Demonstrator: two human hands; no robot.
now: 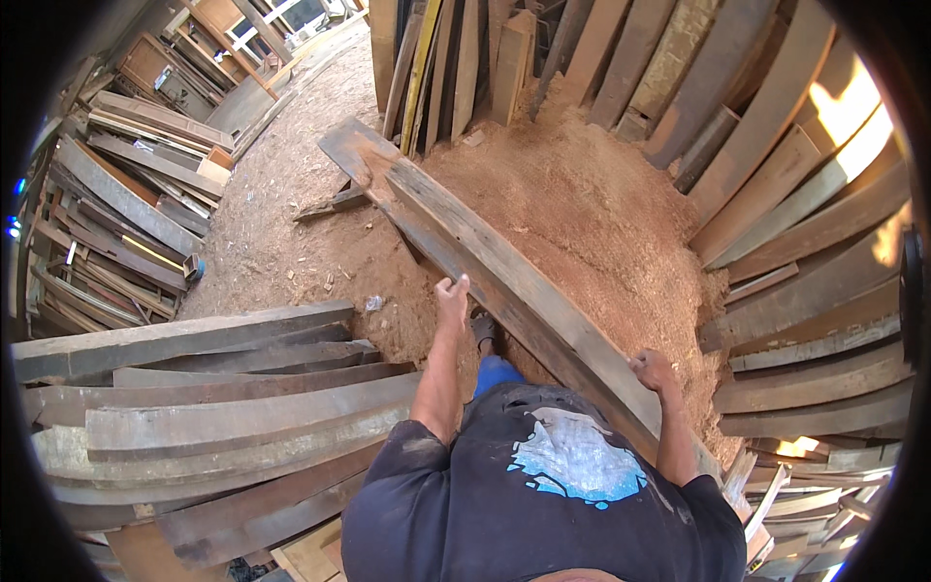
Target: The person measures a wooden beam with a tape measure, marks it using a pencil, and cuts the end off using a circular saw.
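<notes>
Our beam (529, 281) slants from upper left to lower right; left hand (452, 299) and right hand (655, 371) have fingers curled beside it, grip unclear.

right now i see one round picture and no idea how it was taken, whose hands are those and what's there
No machine here: the bare left hand and right hand belong to the person wearing the camera. This one view comes from a wide fisheye camera on their head, looking down, so straight edges bend and their dark shirt shows below. Ahead, a long upper plank slants across, with a lower board showing beneath. The right hand touches the upper plank's far edge; the left is at the lower board's near edge, its grip unclear. The brown ground looks sawdust-covered, with stacked boards on the left.
</notes>
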